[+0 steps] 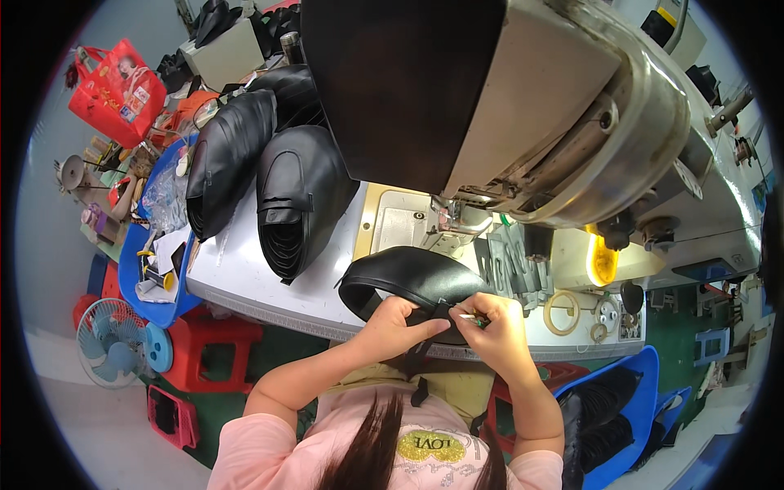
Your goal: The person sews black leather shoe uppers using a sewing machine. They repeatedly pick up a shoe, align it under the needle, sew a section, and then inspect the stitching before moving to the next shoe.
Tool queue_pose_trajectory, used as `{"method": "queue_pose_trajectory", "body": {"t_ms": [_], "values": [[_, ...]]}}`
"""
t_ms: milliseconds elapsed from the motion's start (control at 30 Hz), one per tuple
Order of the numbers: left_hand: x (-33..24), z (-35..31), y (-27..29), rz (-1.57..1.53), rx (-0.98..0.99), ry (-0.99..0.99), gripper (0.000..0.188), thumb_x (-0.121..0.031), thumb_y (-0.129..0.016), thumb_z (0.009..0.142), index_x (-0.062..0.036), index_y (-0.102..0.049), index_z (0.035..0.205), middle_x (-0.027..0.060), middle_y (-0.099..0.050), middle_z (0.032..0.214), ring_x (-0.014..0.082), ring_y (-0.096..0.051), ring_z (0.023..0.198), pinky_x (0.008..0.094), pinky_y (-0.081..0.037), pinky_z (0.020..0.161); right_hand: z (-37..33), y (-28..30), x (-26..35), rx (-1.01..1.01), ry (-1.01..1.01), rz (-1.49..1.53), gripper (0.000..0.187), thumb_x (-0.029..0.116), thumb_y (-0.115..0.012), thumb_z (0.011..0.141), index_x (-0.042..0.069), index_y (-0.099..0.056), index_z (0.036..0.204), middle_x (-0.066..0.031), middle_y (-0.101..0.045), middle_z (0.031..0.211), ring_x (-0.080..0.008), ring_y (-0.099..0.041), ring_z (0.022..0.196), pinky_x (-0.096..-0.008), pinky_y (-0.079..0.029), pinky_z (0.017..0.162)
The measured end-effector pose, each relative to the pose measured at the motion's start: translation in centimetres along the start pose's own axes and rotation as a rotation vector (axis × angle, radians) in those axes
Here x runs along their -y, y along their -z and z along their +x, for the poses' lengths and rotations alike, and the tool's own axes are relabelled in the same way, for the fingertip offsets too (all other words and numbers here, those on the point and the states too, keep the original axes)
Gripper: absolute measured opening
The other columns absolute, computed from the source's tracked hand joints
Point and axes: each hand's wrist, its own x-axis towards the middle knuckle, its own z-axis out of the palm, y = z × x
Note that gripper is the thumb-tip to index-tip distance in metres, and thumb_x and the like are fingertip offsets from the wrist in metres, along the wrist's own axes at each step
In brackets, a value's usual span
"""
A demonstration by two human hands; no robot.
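The left hand (396, 328) holds the near edge of a curved, glossy black leather-like piece (420, 273), which arches just beyond the fingers; the right hand (496, 328) grips a slim pale-tipped tool (471, 317). The piece looks light, pliable, slightly slick, best held by that edge.

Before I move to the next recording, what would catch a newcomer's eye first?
Probably the sewing machine filling the upper middle and right. Below it, the left hand holds a curved black piece while the right hand grips a small pointed tool close to it. A bright red bag stands out at upper left.
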Motion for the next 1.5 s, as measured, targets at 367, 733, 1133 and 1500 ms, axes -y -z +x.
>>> {"method": "queue_pose_trajectory", "body": {"t_ms": [367, 733, 1133, 1500], "values": [[-3.5, -0.1, 3.1, 0.21, 0.172, -0.173, 0.024, -0.011, -0.061, 0.077, 0.0014, -0.059, 0.098, 0.0054, -0.061, 0.097, 0.0112, -0.053, 0.091, 0.0271, -0.04, 0.082, 2.2, 3.0, -1.7, 0.418, -0.319, 0.597, 0.047, 0.013, -0.076, 0.062, 0.0, -0.055, 0.102, -0.0016, -0.058, 0.09, -0.0105, -0.055, 0.073, -0.022, -0.045, 0.067], [-3.1, 0.4, 4.1, 0.477, -0.061, -0.159, 0.027, -0.014, -0.061, 0.075, -0.0024, -0.059, 0.1, 0.014, -0.061, 0.087, 0.0208, -0.058, 0.077, 0.0304, -0.044, 0.07, 3.1, -0.9, 0.7, 0.142, -0.332, 0.673, 0.032, 0.007, -0.075, 0.06, 0.0, -0.06, 0.087, -0.0062, -0.062, 0.079, -0.0117, -0.058, 0.067, -0.0248, -0.048, 0.063], [-4.6, 1.4, 4.5, 0.196, -0.156, -0.164, 0.02, -0.007, -0.062, 0.074, 0.0022, -0.06, 0.092, 0.0053, -0.062, 0.082, 0.0096, -0.055, 0.077, 0.0241, -0.043, 0.071, 4.7, -1.5, -0.2, 0.027, -0.341, 0.542, 0.028, 0.008, -0.071, 0.066, -0.001, -0.059, 0.09, -0.0054, -0.062, 0.081, -0.0115, -0.058, 0.07, -0.025, -0.048, 0.066], [-8.7, 9.4, 6.1, 0.194, 0.047, 0.115, 0.044, -0.008, -0.07, 0.066, 0.0006, -0.055, 0.106, 0.01, -0.057, 0.101, 0.0194, -0.052, 0.093, 0.0276, -0.04, 0.081, 4.3, -2.5, -5.0, -0.446, -0.274, 0.876, 0.022, 0.015, -0.061, 0.078, 0.0, -0.057, 0.093, -0.0051, -0.058, 0.085, -0.0121, -0.055, 0.076, -0.024, -0.045, 0.066]]}}
